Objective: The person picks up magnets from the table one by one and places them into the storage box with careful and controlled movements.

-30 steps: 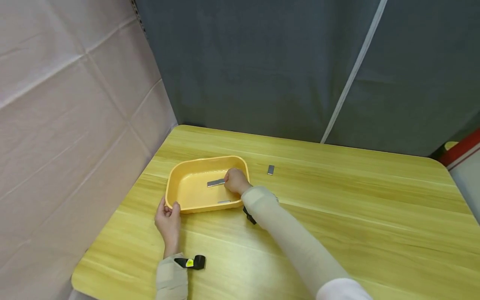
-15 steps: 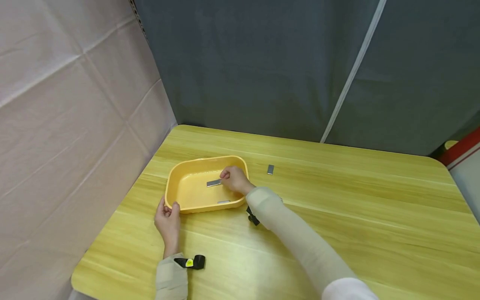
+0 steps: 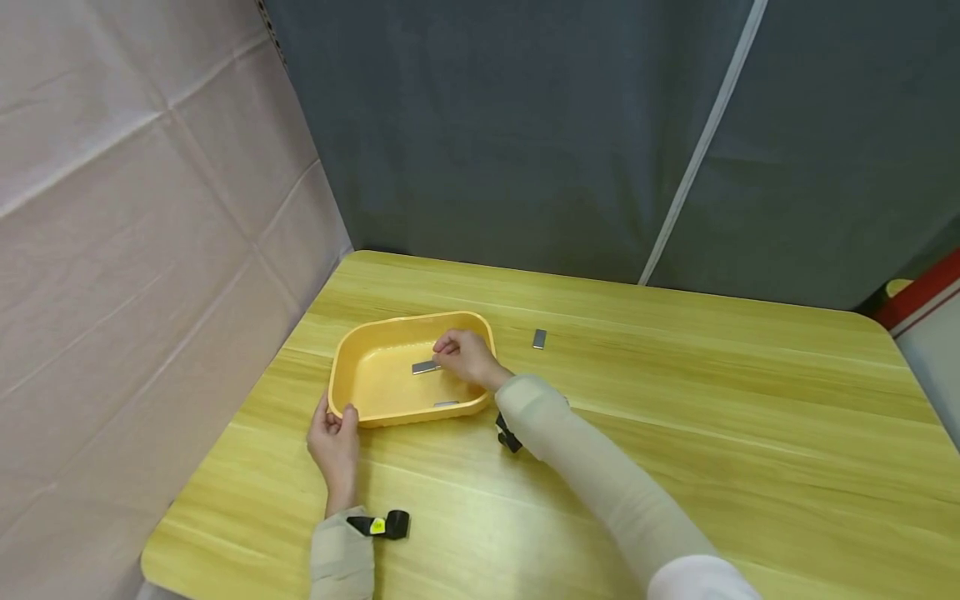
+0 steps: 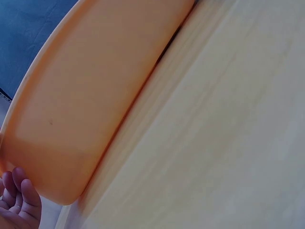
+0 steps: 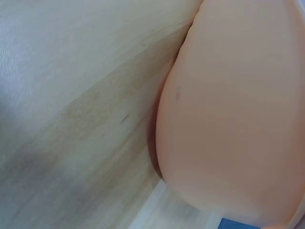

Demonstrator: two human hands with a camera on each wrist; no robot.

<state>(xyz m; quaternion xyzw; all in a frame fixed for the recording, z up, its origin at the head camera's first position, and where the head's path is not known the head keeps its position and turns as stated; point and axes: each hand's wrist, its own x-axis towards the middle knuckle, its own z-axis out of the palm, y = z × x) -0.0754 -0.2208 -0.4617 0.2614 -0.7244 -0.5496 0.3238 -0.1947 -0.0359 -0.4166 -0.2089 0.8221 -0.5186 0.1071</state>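
A yellow plastic tray (image 3: 375, 400) with raised walls stands on the wooden table in the head view. My left hand (image 3: 336, 446) grips its near left corner, thumb over the rim and fingers outside. In the left wrist view, the curled fingertips of my left hand (image 4: 21, 200) show beside the tray's outer wall (image 4: 95, 95). My right hand (image 3: 467, 357) is inside the tray with bent fingers, right at the end of a flat grey metal-looking strip (image 3: 423, 367). I cannot tell whether it pinches the strip. Only the tray's outside (image 5: 228, 109) shows in the right wrist view.
A thin grey piece (image 3: 446, 404) lies by the tray's near wall. Another small grey rectangle (image 3: 539, 339) lies on the table (image 3: 712, 400), right of the tray. A pale wall sheet (image 3: 150, 292) hangs at left, a dark curtain (image 3: 487, 150) behind.
My right hand has shifted slightly left and its fingers have drawn up, covering more of the strip's right end. The left hand and the tray stay in place.
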